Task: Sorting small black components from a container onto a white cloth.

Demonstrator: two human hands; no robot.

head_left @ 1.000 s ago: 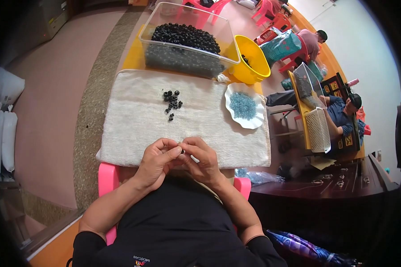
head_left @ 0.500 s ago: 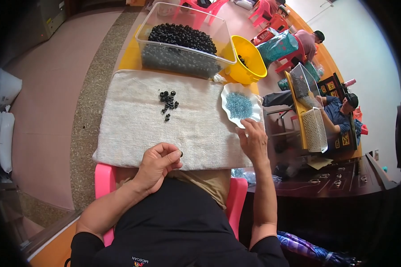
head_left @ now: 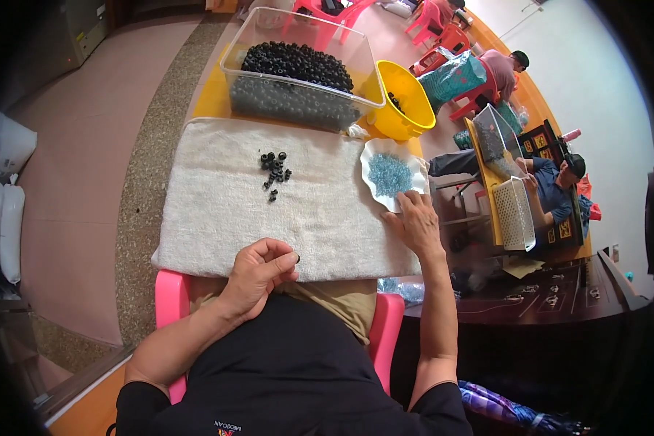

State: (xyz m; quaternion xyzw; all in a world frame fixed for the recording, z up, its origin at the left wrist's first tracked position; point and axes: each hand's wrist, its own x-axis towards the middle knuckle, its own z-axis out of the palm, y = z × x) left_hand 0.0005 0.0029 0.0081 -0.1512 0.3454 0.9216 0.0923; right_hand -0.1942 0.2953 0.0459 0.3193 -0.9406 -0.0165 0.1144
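Note:
Low over the near edge of the white towel (head_left: pixel 225 218), my left hand (head_left: pixel 258 272) is closed, thumb and forefinger pinching a small black bead-like piece (head_left: pixel 298 259). Only a bit of that piece shows past the fingertips. My right hand (head_left: pixel 416 224) rests at the near rim of a white wavy-edged dish (head_left: pixel 368 187), fingers over the rim and thumb apart from them. Small glassy blue pieces (head_left: pixel 389 174) lie heaped in the dish. A loose cluster of black pieces (head_left: pixel 275 168) sits on the towel, ahead of my left hand.
Beyond the towel stands a clear plastic bin (head_left: pixel 298 98) filled with black pieces. Beside it is a yellow tub (head_left: pixel 407 123) with a few dark pieces inside. To the right, another person (head_left: pixel 552 189) sits near a white perforated basket (head_left: pixel 514 214). Pink chair arms (head_left: pixel 172 294) flank me.
My right hand has shifted slightly right and nearer to me at the dish's rim, its fingers reaching less far over the dish. My left hand keeps its pinch, almost still.

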